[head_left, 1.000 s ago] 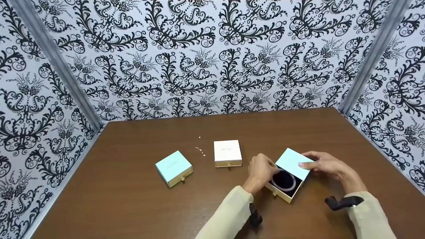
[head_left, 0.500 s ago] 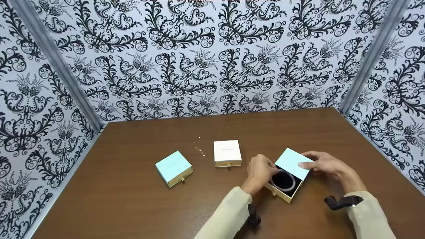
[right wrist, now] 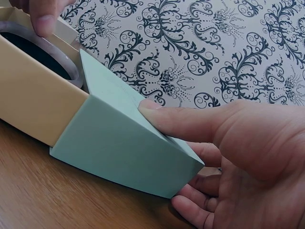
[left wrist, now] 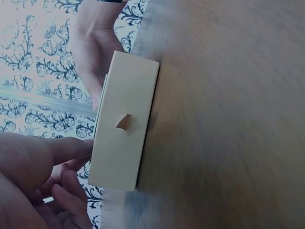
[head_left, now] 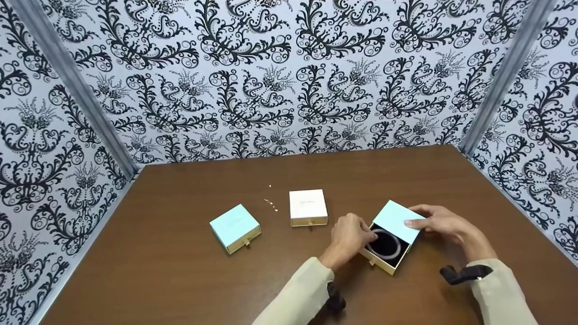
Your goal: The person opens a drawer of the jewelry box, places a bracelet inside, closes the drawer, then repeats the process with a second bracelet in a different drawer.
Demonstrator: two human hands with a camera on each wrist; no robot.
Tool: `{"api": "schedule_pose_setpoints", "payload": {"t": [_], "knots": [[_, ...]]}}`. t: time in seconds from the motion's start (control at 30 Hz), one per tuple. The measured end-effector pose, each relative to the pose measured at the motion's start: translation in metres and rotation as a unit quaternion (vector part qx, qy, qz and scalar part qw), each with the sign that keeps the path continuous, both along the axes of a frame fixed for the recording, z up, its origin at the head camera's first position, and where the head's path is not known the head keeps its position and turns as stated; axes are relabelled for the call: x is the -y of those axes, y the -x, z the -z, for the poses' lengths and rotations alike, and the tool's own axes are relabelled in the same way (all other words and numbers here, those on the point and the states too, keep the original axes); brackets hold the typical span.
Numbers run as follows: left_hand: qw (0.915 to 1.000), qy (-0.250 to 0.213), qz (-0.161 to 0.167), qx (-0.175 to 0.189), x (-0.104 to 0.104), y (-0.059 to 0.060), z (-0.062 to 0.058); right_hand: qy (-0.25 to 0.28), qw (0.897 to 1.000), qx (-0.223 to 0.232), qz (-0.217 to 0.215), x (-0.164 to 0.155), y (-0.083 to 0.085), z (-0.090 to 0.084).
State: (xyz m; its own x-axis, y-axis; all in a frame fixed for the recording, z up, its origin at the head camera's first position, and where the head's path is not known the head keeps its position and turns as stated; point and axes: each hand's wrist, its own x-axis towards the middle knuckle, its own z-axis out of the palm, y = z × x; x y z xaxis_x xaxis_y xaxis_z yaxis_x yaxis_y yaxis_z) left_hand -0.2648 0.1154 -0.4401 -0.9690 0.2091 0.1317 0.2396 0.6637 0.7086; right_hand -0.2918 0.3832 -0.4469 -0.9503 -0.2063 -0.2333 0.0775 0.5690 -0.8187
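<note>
A mint jewelry box point(head_left: 397, 221) stands at the right with its gold drawer point(head_left: 381, 264) pulled partway out. A pale translucent bangle point(head_left: 398, 248) lies on the drawer's black lining. My left hand point(head_left: 347, 237) is at the drawer's left side, its fingers bent and a fingertip on the bangle. That grip is partly hidden; in the left wrist view the left hand point(left wrist: 43, 181) reaches behind the drawer wall. My right hand point(head_left: 445, 225) holds the mint sleeve, thumb on top. In the right wrist view the thumb point(right wrist: 176, 119) presses the sleeve, the other fingers curled at its end.
A second mint box point(head_left: 235, 225) stands at the left, closed. Nearer the middle is a closed white box point(head_left: 308, 205). Small pale specks point(head_left: 271, 204) lie between them on the brown table point(head_left: 180, 271). Patterned walls enclose the table's back and sides.
My left hand and forearm have shifted slightly left and toward me. The bangle stays in the drawer, and my right hand keeps its hold on the sleeve.
</note>
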Motion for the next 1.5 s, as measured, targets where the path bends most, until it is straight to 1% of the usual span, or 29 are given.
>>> {"api": "schedule_pose_setpoints", "payload": {"t": [0.17, 0.27, 0.37, 0.5, 0.63, 0.87, 0.97, 1.13, 1.2, 1.37, 1.5], "knots": [[0.9998, 0.017, 0.013, 0.004, 0.005, -0.01, -0.005, 0.004, 1.0, 0.001, -0.003, 0.0, 0.0, -0.001], [0.9994, 0.026, 0.02, 0.01, 0.009, -0.017, -0.01, 0.015, 1.0, 0.004, -0.006, 0.0, 0.0, 0.0], [0.9988, 0.026, 0.032, 0.026, 0.013, -0.022, -0.012, 0.019, 1.0, 0.004, -0.009, 0.0, 0.0, 0.001], [0.9977, 0.029, 0.046, 0.041, 0.019, -0.025, -0.014, 0.009, 1.0, 0.0, -0.009, 0.0, 0.001, 0.001], [0.997, 0.051, 0.047, 0.035, 0.023, -0.025, -0.015, 0.004, 1.0, -0.003, -0.01, 0.0, 0.001, 0.001], [0.9946, 0.082, 0.053, 0.033, 0.026, -0.028, -0.012, 0.021, 1.0, 0.006, -0.005, 0.0, -0.001, 0.001], [0.9932, 0.097, 0.056, 0.029, 0.026, -0.029, -0.01, 0.024, 1.0, 0.0, -0.003, 0.0, -0.002, 0.001], [0.9918, 0.111, 0.054, 0.033, 0.027, -0.03, -0.005, 0.034, 0.999, 0.02, 0.013, -0.002, -0.007, 0.0], [0.9916, 0.109, 0.058, 0.038, 0.027, -0.031, -0.004, 0.027, 0.999, 0.017, 0.013, -0.003, -0.007, 0.0], [0.9917, 0.103, 0.066, 0.039, 0.026, -0.031, -0.001, -0.005, 1.0, -0.008, -0.003, -0.001, -0.001, 0.001], [0.9916, 0.106, 0.064, 0.039, 0.026, -0.031, 0.002, -0.007, 1.0, -0.005, -0.002, -0.001, 0.002, 0.001]]}}
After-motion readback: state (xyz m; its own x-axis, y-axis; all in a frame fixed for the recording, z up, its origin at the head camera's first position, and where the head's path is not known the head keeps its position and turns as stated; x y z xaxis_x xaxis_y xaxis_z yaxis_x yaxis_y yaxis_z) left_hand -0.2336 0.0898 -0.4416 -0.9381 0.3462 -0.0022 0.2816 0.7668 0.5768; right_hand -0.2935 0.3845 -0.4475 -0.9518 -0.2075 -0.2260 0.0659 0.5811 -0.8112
